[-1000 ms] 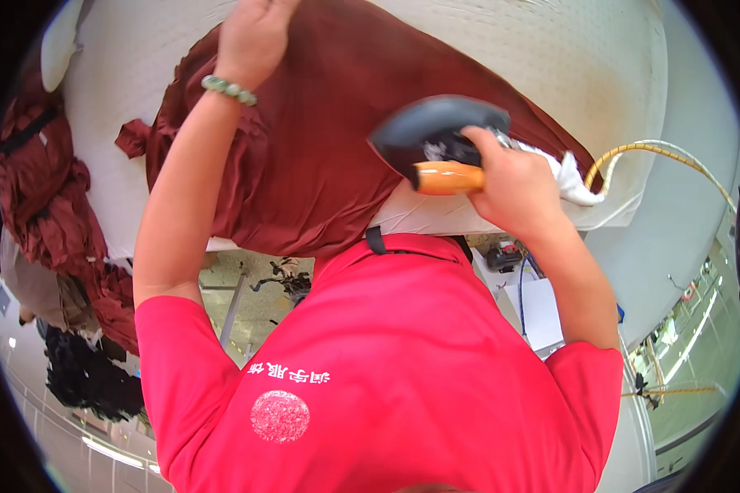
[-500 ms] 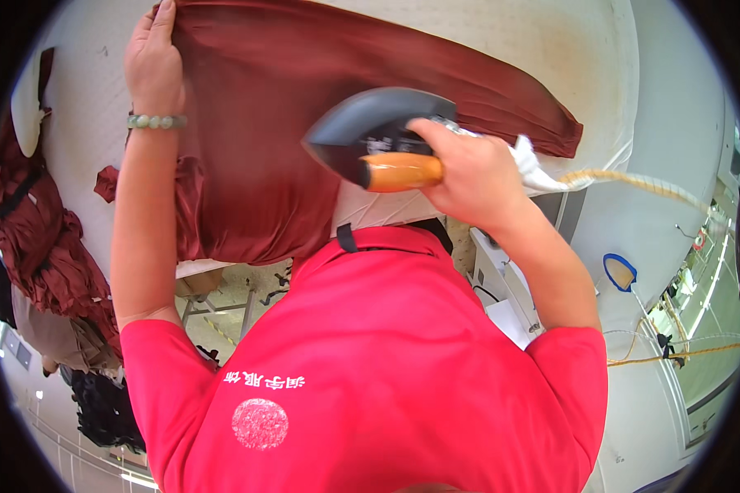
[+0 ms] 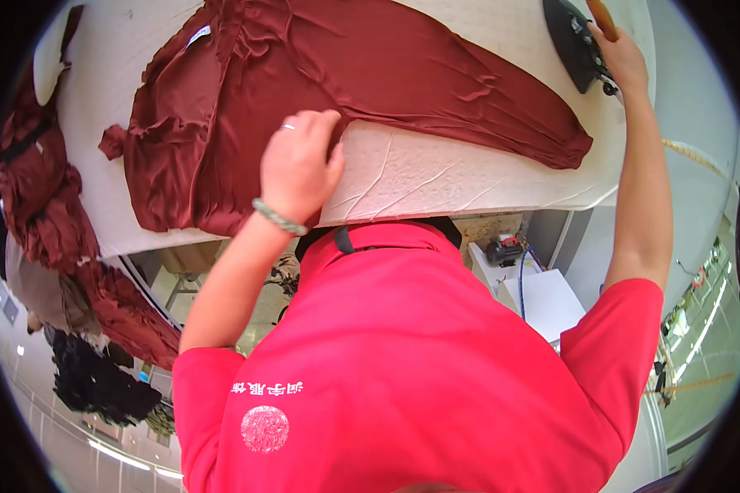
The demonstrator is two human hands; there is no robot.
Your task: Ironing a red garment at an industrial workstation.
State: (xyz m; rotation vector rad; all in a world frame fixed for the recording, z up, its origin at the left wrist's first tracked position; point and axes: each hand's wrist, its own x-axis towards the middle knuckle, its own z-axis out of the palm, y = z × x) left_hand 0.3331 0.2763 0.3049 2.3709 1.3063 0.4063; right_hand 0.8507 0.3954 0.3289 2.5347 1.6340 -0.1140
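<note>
A dark red satin garment (image 3: pixel 386 74) with a long sleeve lies spread across the white padded ironing table (image 3: pixel 419 185). My left hand (image 3: pixel 298 164) rests on it near the underarm, thumb apart from the slightly bent fingers. The fingertips touch the cloth and I see nothing held in them. At the far right corner of the table, off the garment, is a black iron (image 3: pixel 569 41) with an orange handle. My right hand (image 3: pixel 623 62) is closed around that handle, arm stretched out. Folds run through the body and sleeve of the garment, and its far edge is cut off by the picture.
More dark red garments (image 3: pixel 45 205) hang at the left beside the table, with black clothing (image 3: pixel 99 382) below. A yellowish hose (image 3: pixel 695 156) runs off at the right. Under the table's front edge stands a white box-like unit (image 3: pixel 543 300) with a blue hose.
My right hand has carried the iron from the garment to the far right corner. My left hand has let go of the garment's far left edge and come nearer. The garment has shifted and lies more creased.
</note>
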